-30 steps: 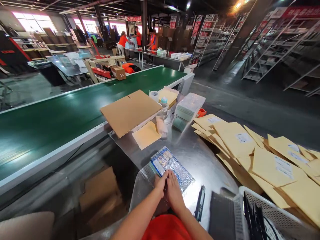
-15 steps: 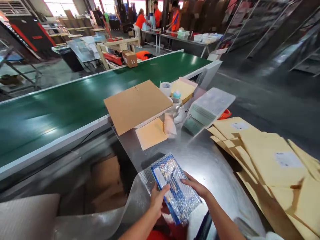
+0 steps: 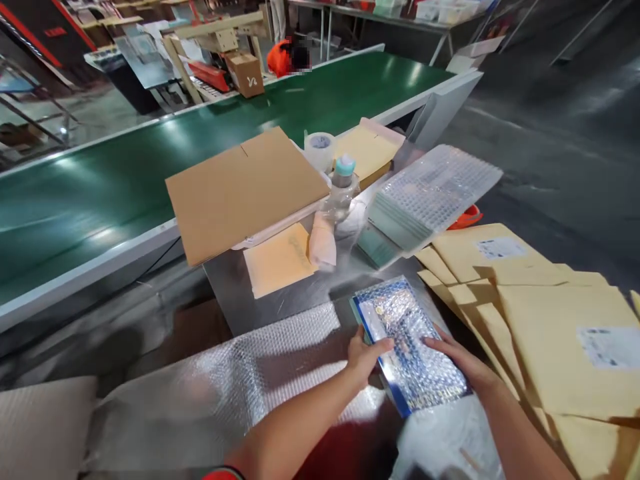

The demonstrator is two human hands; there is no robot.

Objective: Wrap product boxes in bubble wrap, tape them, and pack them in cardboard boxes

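A blue and white flat item in bubble wrap [image 3: 413,340], like a book, lies tilted between my hands over the metal table. My left hand [image 3: 367,357] grips its left edge, thumb on top. On its right edge my right hand [image 3: 457,357] closes, fingertips pressing the wrap. A long sheet of bubble wrap [image 3: 280,353] stretches from under my left forearm to the lower left. Beyond the item lies a bubble-wrapped stack of pale green pieces [image 3: 415,207].
Padded yellow envelopes [image 3: 550,327] with labels pile up at right. A cardboard sheet [image 3: 245,190], tape roll [image 3: 320,150] and bottle with a teal cap [image 3: 344,180] stand ahead. Behind runs a green conveyor [image 3: 215,140]; a person in orange [image 3: 281,59] is beyond it.
The wrapped item has moved right across the table, nearer the envelopes, with both hands on it. More of the bubble wrap sheet shows at left. My view has tipped downward.
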